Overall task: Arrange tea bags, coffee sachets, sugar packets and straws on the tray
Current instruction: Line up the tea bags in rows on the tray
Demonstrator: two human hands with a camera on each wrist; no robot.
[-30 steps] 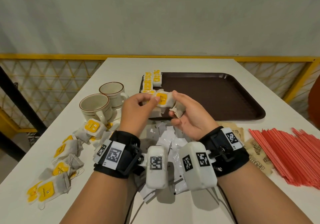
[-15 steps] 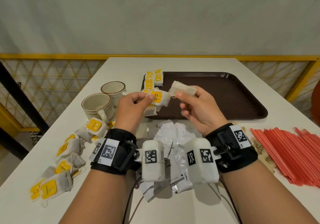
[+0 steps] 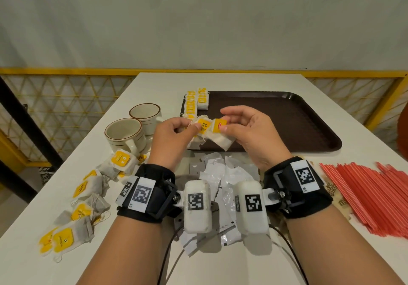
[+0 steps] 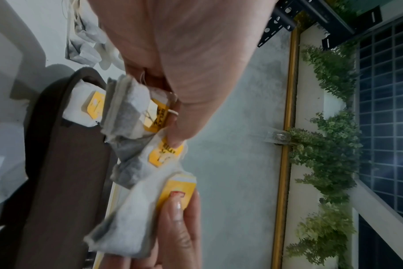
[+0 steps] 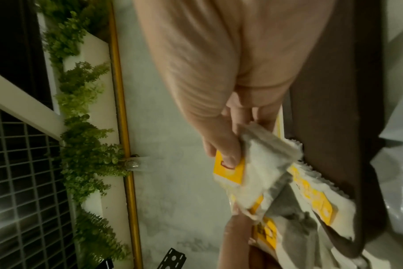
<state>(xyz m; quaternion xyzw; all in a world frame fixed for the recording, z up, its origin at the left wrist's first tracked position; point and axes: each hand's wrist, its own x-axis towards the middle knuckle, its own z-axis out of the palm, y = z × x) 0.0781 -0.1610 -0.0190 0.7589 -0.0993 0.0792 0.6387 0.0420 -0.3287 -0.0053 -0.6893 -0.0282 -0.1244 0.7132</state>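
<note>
A small bunch of tea bags (image 3: 202, 130) is pinched in the left hand (image 3: 171, 140); one tea bag (image 3: 220, 133) is pinched by the right hand (image 3: 249, 134). Both are held just above the tray (image 3: 287, 121) near-left edge, beside the row of tea bags (image 3: 194, 102) further along its left side.

Yellow tag (image 3: 203, 126) of tea bag in left hand (image 3: 170, 139): "RELAX" | white sachets (image 3: 217, 209) on table: "Coffee", partly hidden | other print illegible
</note>
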